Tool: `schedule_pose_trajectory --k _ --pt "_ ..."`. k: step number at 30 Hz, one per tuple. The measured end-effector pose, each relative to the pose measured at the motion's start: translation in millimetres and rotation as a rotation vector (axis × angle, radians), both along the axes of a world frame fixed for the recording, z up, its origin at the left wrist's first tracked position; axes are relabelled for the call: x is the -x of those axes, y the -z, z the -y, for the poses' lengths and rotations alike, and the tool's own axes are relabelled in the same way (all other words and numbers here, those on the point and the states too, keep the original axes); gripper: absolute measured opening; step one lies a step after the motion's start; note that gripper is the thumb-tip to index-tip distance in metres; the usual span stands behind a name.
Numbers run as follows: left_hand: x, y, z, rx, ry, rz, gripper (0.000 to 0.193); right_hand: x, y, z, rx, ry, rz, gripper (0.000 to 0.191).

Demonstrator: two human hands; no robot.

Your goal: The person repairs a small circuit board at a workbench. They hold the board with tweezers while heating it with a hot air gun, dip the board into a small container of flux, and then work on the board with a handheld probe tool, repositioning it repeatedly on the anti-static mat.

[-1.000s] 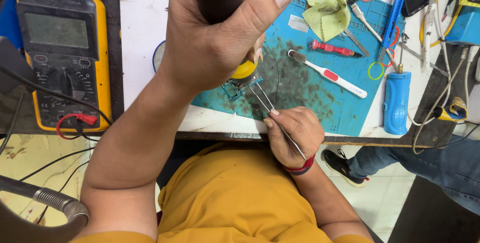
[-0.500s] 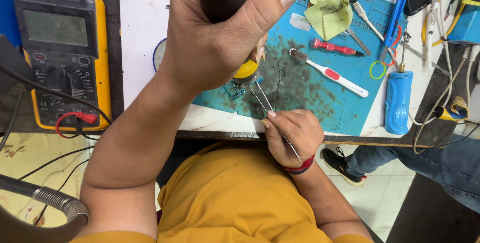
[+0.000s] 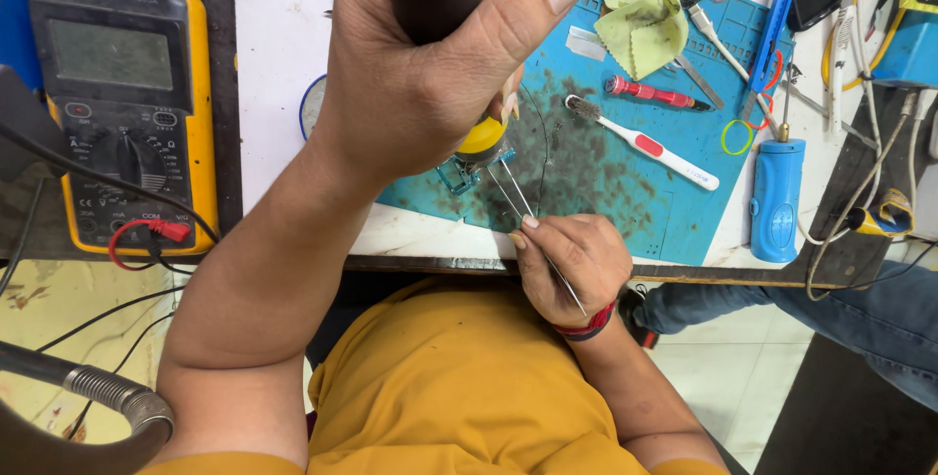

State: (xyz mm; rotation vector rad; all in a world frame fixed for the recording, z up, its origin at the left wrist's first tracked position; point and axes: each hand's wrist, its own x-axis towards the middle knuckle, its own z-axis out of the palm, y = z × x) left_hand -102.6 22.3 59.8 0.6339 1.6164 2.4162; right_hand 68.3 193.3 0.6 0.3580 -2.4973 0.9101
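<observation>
Two hands are meeting over one small part on the blue work mat.

The left hand (image 3: 430, 74) is clamping a soldering iron (image 3: 481, 138), tip pointing down-near; the right hand (image 3: 572, 265) is pinching tweezers (image 3: 516, 196) whose long axis is slanting far-left, reaching the small clear component (image 3: 457, 174) just left of both tips, on the stained mat (image 3: 606, 172).

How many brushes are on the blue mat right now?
1: a white toothbrush with a red grip patch lies on the blue mat, right of the tweezers. Others may be hidden under the left hand.
</observation>
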Motion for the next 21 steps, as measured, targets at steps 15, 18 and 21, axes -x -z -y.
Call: schedule_pose_trajectory --k 15,18,21 --pt "0.3 -2.0 0.3 -0.021 0.010 0.009 0.035 -0.4 0.4 0.5 0.006 0.004 -0.012 0.028" --pt "-0.2 -2.9 0.5 -0.027 0.011 0.018 0.034 -1.0 0.6 0.3 0.019 0.013 -0.019 0.027" --pt "-0.4 -3.8 1.9 -0.021 0.014 0.029 0.035 -1.4 0.6 0.8 0.021 0.015 -0.017 0.026"
